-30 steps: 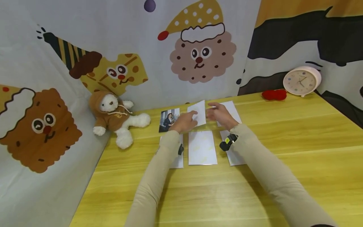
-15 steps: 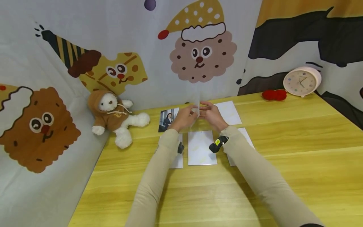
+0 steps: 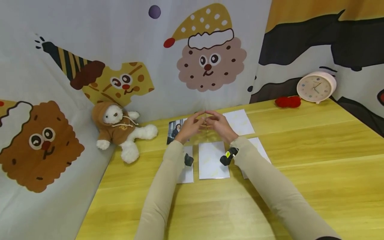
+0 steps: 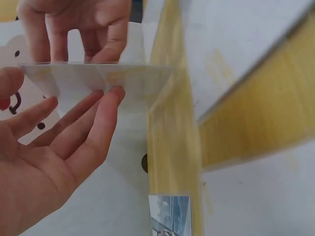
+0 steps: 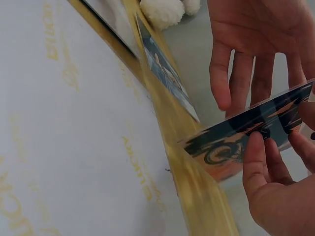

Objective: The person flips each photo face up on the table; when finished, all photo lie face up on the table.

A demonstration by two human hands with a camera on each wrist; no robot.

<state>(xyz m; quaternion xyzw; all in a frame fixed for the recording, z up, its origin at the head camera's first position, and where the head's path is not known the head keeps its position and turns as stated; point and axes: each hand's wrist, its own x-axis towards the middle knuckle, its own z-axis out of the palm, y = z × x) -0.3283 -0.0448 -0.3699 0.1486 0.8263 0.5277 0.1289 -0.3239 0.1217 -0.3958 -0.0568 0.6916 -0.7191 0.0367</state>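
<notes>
A photo card [image 5: 236, 135] is held on edge between both hands, its picture side facing the right hand and its white back facing the left. My left hand [image 3: 191, 126] holds it from the white side, with bent fingertips against that back. From the picture side, my right hand [image 3: 221, 126] grips it with curled fingers. In the head view the hands meet fingertip to fingertip and the card shows only as a thin edge. Left of them, a face-up photo [image 3: 173, 130] of a person in a dark suit is partly covered by the left hand.
White-backed cards lie around the hands: one at back right [image 3: 239, 122], one at front middle [image 3: 213, 160], and two partly under the sleeves. A plush bear [image 3: 120, 128] sits at left. A red object [image 3: 288, 102] and pink clock [image 3: 316, 87] stand at back right.
The right hand has come left to the card, which was in the left hand alone. The card has turned from showing its white back to edge-on.
</notes>
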